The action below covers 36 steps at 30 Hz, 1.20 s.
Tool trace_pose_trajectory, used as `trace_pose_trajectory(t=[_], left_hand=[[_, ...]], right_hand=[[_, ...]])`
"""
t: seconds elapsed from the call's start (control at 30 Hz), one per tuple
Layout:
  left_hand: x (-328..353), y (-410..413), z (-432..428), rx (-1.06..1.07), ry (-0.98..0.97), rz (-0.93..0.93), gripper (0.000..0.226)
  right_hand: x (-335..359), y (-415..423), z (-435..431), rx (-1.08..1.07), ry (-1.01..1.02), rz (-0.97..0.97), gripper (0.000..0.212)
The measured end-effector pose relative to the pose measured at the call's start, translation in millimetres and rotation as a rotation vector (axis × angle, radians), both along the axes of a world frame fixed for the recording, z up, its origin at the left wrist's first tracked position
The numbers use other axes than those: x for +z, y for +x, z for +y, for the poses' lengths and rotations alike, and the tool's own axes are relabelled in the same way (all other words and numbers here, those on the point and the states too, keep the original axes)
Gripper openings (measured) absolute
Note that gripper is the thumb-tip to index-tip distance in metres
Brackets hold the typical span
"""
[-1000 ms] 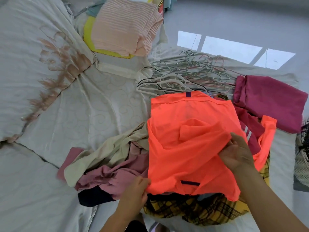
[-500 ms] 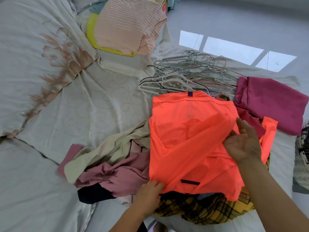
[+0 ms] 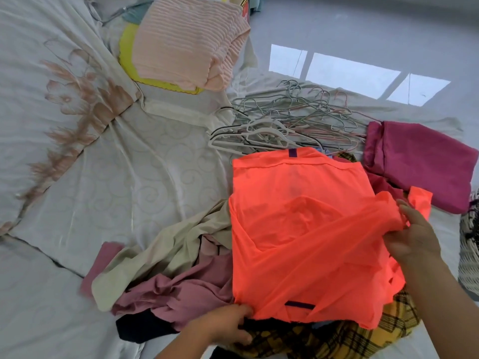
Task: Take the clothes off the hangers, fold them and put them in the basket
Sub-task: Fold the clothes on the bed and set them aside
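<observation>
A bright orange shirt lies spread on top of a heap of clothes on the bed. My left hand pinches its near bottom edge. My right hand grips a bunched fold of the shirt at its right side, beside an orange sleeve. Under the shirt lie a beige garment, a dusty pink garment, a dark one and a yellow plaid one. A pile of empty hangers sits just beyond the shirt. The woven basket shows at the right edge.
A folded magenta garment lies right of the hangers. A folded striped peach garment on a yellow one rests at the far side of the bed. The cream bedspread stretches to the left. Grey floor lies beyond.
My right hand has drawn the shirt's fold out to the right, stretching the cloth diagonally. My left hand has slid right along the bottom edge.
</observation>
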<state>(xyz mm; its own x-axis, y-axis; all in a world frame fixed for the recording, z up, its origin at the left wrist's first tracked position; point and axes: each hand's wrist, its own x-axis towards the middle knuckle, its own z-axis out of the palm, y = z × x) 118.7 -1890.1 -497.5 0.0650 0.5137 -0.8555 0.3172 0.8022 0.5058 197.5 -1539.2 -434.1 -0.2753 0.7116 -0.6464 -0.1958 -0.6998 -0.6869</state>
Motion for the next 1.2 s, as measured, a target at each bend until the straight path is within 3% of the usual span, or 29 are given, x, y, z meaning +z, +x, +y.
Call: trace_pose_trajectory(t=[0.07, 0.1, 0.2, 0.27, 0.4, 0.53, 0.67, 0.7, 0.77, 0.83, 0.9, 1.0, 1.07, 1.2], left_hand=[[16.8, -39.1, 13.4, 0.278, 0.042, -0.229, 0.007], [21.1, -63.7, 25.2, 0.506, 0.106, -0.222, 0.013], [11.1, -141.2, 64.6, 1.207, 0.238, 0.039, 0.021], [-9.4, -179.0, 90.9, 1.351, 0.210, 0.174, 0.022], [-72.4, -206.5, 122.2, 1.167, 0.031, 0.322, 0.032], [-99.6, -210.3, 137.6, 1.413, -0.100, 0.066, 0.050], [-83.0, -215.3, 147.5, 1.581, 0.006, -0.076, 0.035], [-76.2, -216.5, 148.9, 1.593, 0.100, -0.036, 0.034], [-54.3, -215.6, 158.3, 1.516, 0.285, 0.227, 0.034], [-27.5, -205.1, 182.0, 1.274, 0.487, 0.503, 0.036], [-6.9, -183.8, 216.7, 0.943, 0.608, 0.518, 0.057], [10.1, -134.7, 243.2, 0.528, 0.518, 0.351, 0.075], [12.0, -104.2, 226.6, 0.497, 0.574, 0.309, 0.062], [7.7, -36.7, 135.0, 0.775, 0.728, 0.689, 0.052]], right_hand=[[-5.0, 2.3, 3.2, 0.060, 0.030, -0.110, 0.046], [-2.3, 0.4, 0.7, 0.091, 0.032, -0.140, 0.043], [-6.7, -7.9, -1.8, 0.137, 0.028, -0.184, 0.036], [-11.2, -16.9, -3.7, 0.177, 0.062, -0.196, 0.032], [-18.6, -32.1, 1.4, 0.199, 0.183, -0.223, 0.023], [-17.1, -32.6, 12.7, 0.223, 0.328, -0.261, 0.026], [-12.5, -18.5, 19.6, 0.226, 0.406, -0.273, 0.033], [-9.8, -13.5, 20.2, 0.213, 0.430, -0.278, 0.033], [-3.4, -4.8, 20.4, 0.205, 0.507, -0.304, 0.030], [6.2, 2.4, 20.2, 0.222, 0.543, -0.275, 0.018], [17.2, 6.7, 21.7, 0.240, 0.554, -0.245, 0.035], [26.3, 10.7, 27.9, 0.253, 0.591, -0.243, 0.056], [29.5, 12.8, 33.8, 0.270, 0.592, -0.227, 0.059], [41.3, 13.5, 38.6, 0.295, 0.533, -0.180, 0.052]])
